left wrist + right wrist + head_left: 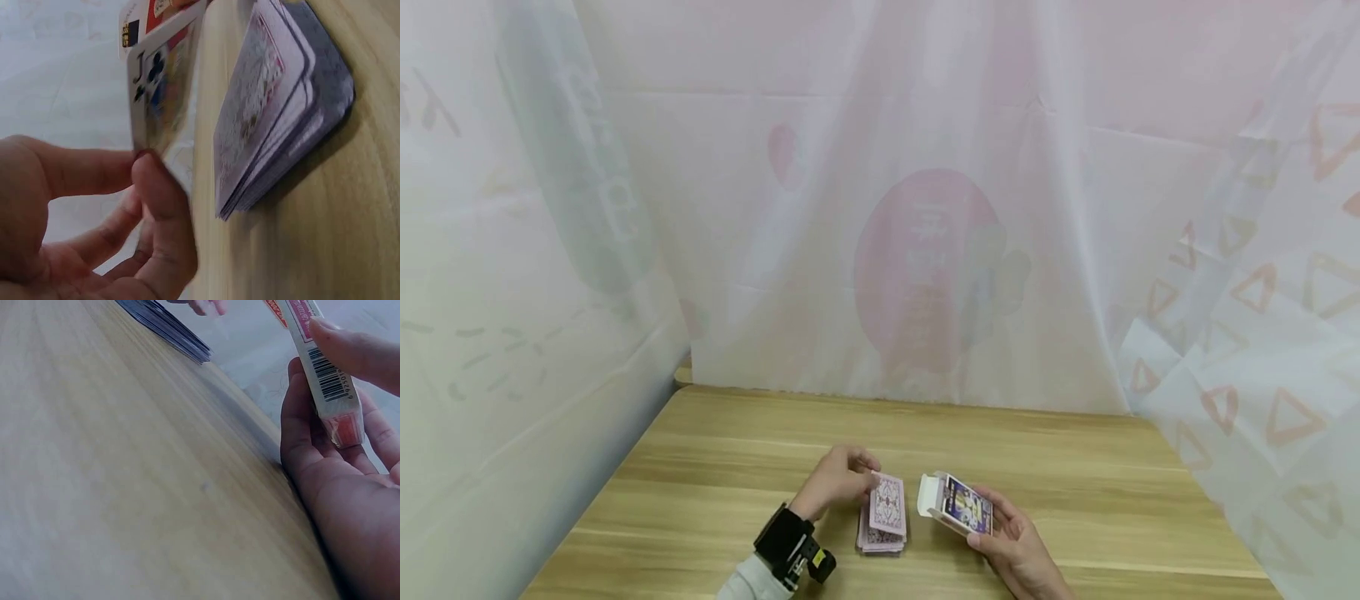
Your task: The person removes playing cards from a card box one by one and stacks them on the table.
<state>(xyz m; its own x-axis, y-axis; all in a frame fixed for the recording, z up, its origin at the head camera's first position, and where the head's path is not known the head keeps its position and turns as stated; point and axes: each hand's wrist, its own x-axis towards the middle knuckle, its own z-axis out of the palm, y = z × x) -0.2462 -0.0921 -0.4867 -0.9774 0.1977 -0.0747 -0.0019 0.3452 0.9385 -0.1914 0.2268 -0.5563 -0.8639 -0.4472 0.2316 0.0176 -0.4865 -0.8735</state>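
Raised card point(889, 500): up over the pile, patterned back showing in my head view; the left wrist view shows its face, a jack of clubs.
My left hand point(837, 482): left of the pile, fingertips pinched together on the card's edge, the other fingers curled.
Pile of cards point(259, 103): lying back-up between my hands, nearer my left, its edges uneven.
Card box point(967, 506): right of the pile, apart from it, tilted, printed front towards me, white end flap point(927, 495) open to the left; a barcode point(328, 378) runs along one narrow side.
My right hand point(1021, 552): clamped on the box's right end, thumb near, fingers round the far side; whether it touches the table I cannot tell.
Wooden table point(760, 425): light, streaked grain, under the pile.
Wrist strap point(781, 537): black, round my left wrist, next to a pale sleeve point(752, 581).
Curtain point(737, 208): pale, hanging at the far side, with a faint red round print.
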